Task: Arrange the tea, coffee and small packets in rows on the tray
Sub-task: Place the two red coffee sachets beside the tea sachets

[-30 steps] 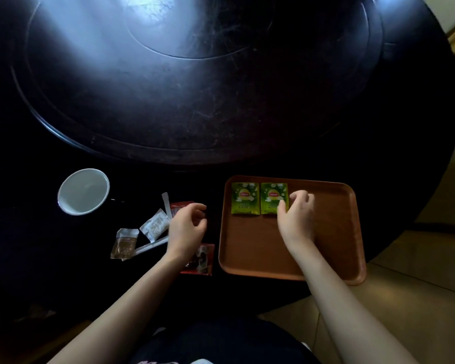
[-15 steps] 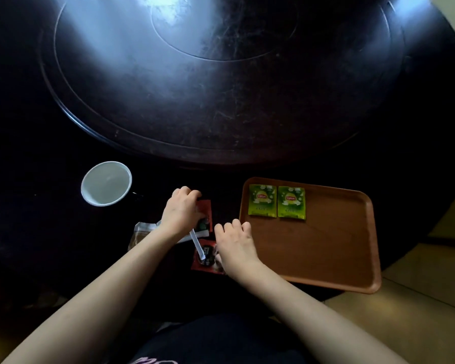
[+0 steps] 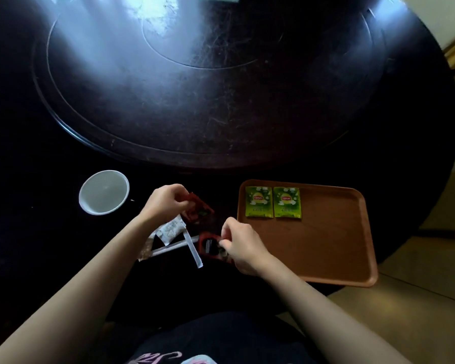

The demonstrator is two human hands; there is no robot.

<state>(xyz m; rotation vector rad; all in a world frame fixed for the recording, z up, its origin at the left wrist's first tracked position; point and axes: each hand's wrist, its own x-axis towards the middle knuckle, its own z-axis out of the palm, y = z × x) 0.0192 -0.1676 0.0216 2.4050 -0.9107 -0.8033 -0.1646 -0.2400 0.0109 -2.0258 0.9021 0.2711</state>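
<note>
Two green tea packets lie side by side in the far left corner of the brown tray. Left of the tray, my left hand pinches the top corner of a red coffee packet, which is tilted. My right hand grips the right edge of a second red coffee packet that lies on the dark table. Between my hands lie a white packet, two white stick packets and a brownish packet, partly hidden by my left forearm.
A white cup stands left of my left hand. The round dark table carries a large raised turntable behind the tray. The tray's near right corner overhangs the table edge above a tan floor.
My right hand left the tray, crossed left and took hold of the nearer red packet. My left hand took hold of the farther red packet and tilted it. A stick packet dropped beside the nearer packet.
</note>
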